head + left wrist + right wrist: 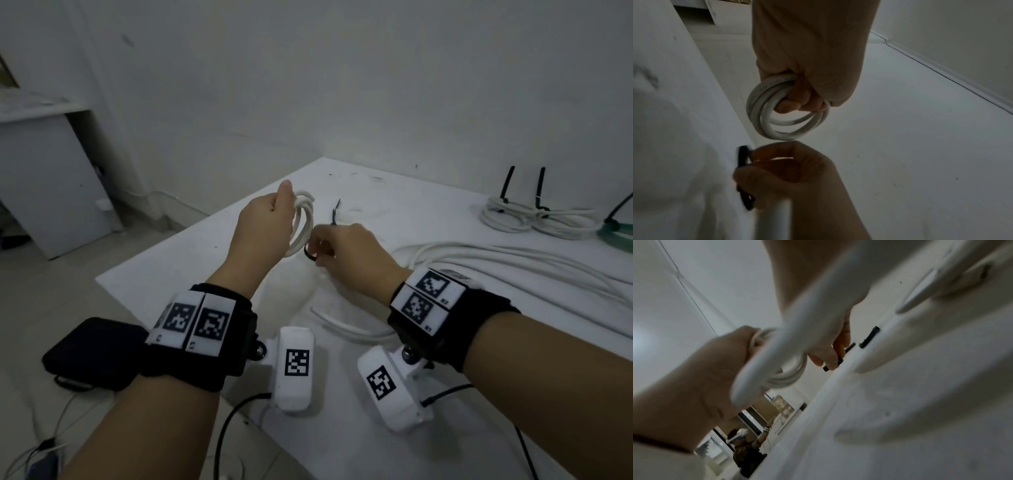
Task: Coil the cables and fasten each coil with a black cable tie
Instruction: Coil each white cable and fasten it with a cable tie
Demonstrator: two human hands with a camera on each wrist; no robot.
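Nearest the wearer, at 7 o'clock in the head view, a black pouch [94, 353] lies on the floor beside the white table [212, 260]. Loose white cable [513, 255] runs across the table from 3 o'clock toward the centre, with one strand passing under the right wrist.

At centre, above the table, the left hand [263, 226] is closed in a fist around a small white coil [303, 224]; the left wrist view shows its fingers [797, 104] curled through several loops. Just beside it, at 3 o'clock of the coil, the right hand [349, 253] pinches a black cable tie [310, 254] between curled fingers. The tie is bent into a curve near the coil's lower edge. Whether the tie touches the coil cannot be told.

Farther off, at 2 o'clock, two tied white coils [534, 217] rest on the table, each with a black tie tail standing up. A green coil [616, 231] lies at the right edge.
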